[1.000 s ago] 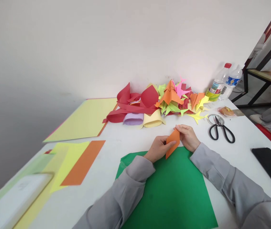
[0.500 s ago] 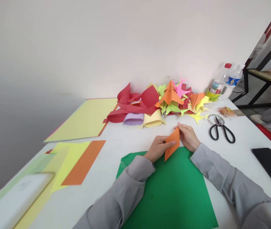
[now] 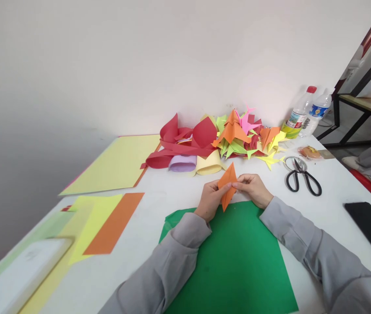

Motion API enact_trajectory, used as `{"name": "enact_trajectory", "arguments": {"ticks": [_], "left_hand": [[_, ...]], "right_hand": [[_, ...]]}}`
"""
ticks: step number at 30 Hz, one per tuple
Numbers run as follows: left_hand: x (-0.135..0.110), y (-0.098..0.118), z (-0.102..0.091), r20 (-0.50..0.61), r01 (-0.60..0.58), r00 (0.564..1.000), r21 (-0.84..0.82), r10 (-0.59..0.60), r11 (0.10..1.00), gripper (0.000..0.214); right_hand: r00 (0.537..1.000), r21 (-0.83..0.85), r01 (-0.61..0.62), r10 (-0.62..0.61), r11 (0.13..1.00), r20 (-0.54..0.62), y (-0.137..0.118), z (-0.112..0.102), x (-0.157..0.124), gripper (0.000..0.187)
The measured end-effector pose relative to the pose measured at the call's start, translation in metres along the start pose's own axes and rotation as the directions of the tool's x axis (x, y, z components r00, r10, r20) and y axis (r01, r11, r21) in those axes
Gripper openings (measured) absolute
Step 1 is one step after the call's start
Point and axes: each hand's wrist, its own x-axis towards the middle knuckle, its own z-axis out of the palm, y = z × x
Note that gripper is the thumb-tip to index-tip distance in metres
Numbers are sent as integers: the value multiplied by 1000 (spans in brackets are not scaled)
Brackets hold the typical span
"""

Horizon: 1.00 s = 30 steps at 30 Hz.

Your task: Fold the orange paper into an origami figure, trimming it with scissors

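Note:
A small orange paper folded into a narrow diamond (image 3: 228, 176) is held up between my two hands, one tip pointing up and away, the other down toward me. My left hand (image 3: 210, 198) pinches its left side, thumb across the front. At the right corner, the thumb and fingers of my right hand (image 3: 253, 188) are closed on the paper. Both thumbs nearly meet at its middle. Below the hands lies a large green paper sheet (image 3: 237, 257) on the white table (image 3: 97, 283).
Folded paper shapes (image 3: 233, 133) and red paper loops (image 3: 188, 141) are piled by the wall. Black-handled scissors (image 3: 301, 176), a dark flat object (image 3: 370, 231) and two plastic bottles (image 3: 303, 111) stand or lie right. Coloured sheets (image 3: 115, 224) and a white box-like object (image 3: 25, 272) are left.
The orange paper has shifted left and turned more face-on to me. My right hand has moved from its upper tip down to its right corner.

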Motion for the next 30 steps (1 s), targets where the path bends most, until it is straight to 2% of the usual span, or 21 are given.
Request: {"name": "enact_trajectory", "arguments": {"ticks": [6,14,21,26,30], "left_hand": [[-2,3,2,19,-30,999,39,30,999,31],[-3,5,2,19,-25,1000,73,24,997,31],[-2,2,1,-16,6,1000,37,-5,999,32],[0,1,0,23,-17,1000,55,16,998,30],[-1,4,1,49,-3,999,17,2,1000,28]], "right_hand": [[999,-12,-16,16,1000,-32,1,0,1,30],[993,-223,94,-108,970,-50,0,2,-1,44],[997,-297,74,-66,952,36,-5,6,-3,51],[993,-340,118,-107,933,52,-5,7,-3,53],[996,-317,88,-78,944,46,-3,6,-3,53]]}}
